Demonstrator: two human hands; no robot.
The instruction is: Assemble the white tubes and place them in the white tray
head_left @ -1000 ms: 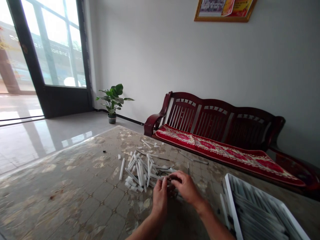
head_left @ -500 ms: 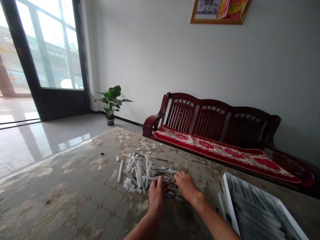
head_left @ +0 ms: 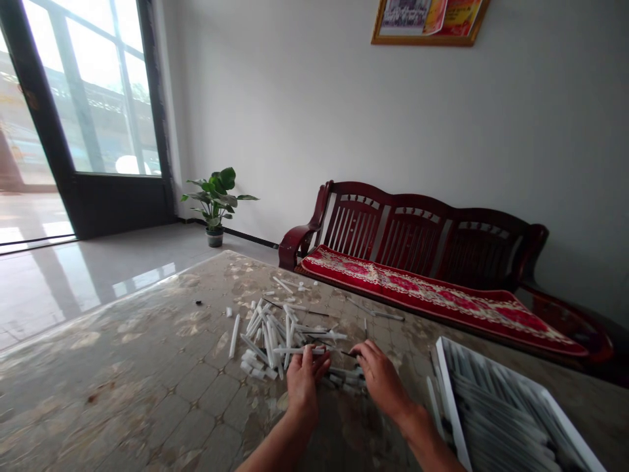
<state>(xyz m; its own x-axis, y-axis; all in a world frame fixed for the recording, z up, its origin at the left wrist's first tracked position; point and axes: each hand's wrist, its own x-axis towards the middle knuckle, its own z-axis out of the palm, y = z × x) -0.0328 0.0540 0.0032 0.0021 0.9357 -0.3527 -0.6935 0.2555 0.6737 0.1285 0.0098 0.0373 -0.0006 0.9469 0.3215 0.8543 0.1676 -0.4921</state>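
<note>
My left hand (head_left: 302, 387) is closed on a white pen barrel (head_left: 289, 351), held level between thumb and fingers. To its right, my right hand (head_left: 386, 380) pinches a thin dark piece (head_left: 348, 354) that points toward the barrel's end; a gap separates the two. Too little of this piece shows to tell its kind. Beyond my left hand lies a loose heap of white pen barrels (head_left: 268, 334), with short white caps (head_left: 253, 364) at its near edge. Several grey-capped pieces (head_left: 344, 378) lie between my hands, partly covered.
A white tray (head_left: 448, 393) filled with pens stands on the right of the patterned table (head_left: 187, 406). Thin dark rods (head_left: 318, 313) and a few loose tubes (head_left: 388, 316) lie farther back. Behind the table are a red wooden bench (head_left: 417, 229) and a potted plant (head_left: 214, 196).
My right hand has drawn away to the right from my left hand, so the dark piece in its fingertips now shows. My left hand keeps the pen barrel, nearly in place.
</note>
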